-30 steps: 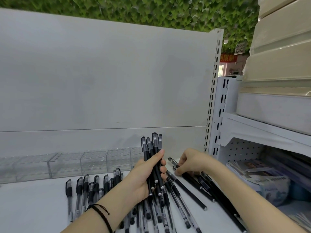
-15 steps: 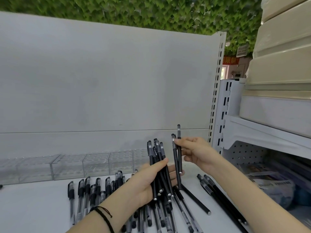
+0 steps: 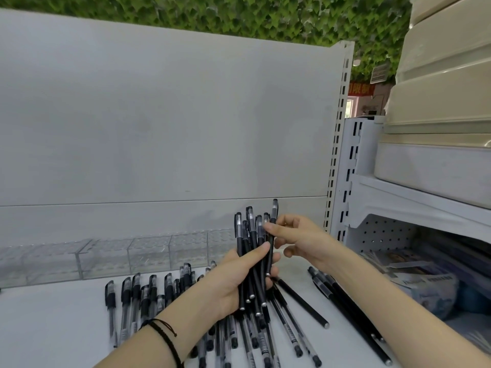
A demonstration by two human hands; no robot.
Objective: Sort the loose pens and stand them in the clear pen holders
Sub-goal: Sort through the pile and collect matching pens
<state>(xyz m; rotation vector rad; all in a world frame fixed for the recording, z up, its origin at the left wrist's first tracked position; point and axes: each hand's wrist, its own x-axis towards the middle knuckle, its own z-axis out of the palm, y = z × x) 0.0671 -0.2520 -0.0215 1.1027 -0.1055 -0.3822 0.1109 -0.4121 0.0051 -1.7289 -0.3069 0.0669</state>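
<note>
Gripping pens (image 3: pixel 251 261), left hand (image 3: pixel 233 281); right hand (image 3: pixel 300 240) pinching.

Open room lies over the bare left front of the shelf (image 3: pixel 47 330) and above the pen holders (image 3: pixel 106 257) along the back panel (image 3: pixel 159 128). Loose pens (image 3: pixel 261 341) litter the middle and right. The left hand (image 3: pixel 233 282) gripping a bundle of pens (image 3: pixel 240 243) and the right hand (image 3: pixel 300 240) pinching a single pen (image 3: pixel 274 208) block the holders' right end; a slotted post (image 3: pixel 337 155) walls the right
</note>
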